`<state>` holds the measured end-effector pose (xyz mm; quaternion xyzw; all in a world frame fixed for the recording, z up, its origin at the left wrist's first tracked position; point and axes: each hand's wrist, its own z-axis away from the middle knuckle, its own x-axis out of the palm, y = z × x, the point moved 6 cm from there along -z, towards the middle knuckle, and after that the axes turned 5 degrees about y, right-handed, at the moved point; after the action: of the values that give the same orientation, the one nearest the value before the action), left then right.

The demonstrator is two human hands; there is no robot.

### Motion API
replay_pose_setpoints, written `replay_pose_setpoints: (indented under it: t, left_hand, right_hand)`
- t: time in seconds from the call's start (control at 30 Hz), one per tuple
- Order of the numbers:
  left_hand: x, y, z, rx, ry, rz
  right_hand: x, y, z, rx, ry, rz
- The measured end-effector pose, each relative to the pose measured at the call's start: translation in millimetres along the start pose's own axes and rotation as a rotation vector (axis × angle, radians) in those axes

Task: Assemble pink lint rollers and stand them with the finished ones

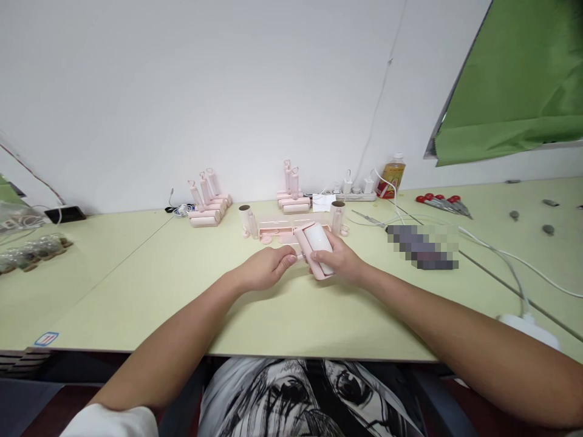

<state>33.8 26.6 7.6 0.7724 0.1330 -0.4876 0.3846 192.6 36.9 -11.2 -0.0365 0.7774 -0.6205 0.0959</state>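
Note:
A pink lint roller with a white roll in its casing is held tilted above the table. My right hand is closed around the casing and roll, its thumb lying across the white surface. My left hand pinches the thin handle end at the roller's left side; its fingertips are partly hidden. Just behind lie open pink casing parts. Upright rolls with brown cores, a left roll and a right roll, stand on either side, with clear pink handles beside them.
Assembled lint rollers stand in a left group and a middle group near the wall. A power strip, bottle, scissors, red-capped items, a pixelated dark object and white cables are to the right.

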Motion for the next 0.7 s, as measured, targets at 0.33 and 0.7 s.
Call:
replay_pose_setpoints:
  t: [0.33,0.7]
  left_hand:
    - [-14.6,3.8,-4.6,0.009,0.071,0.05]
    - [-31.5,-23.2,-2.4,-0.035,0.263,0.302]
  right_hand:
    - [-9.9,-25.5,-6.0,-0.133,0.095,0.077]
    - [-40.9,-12.1,-20.8,-0.153,0.158,-0.02]
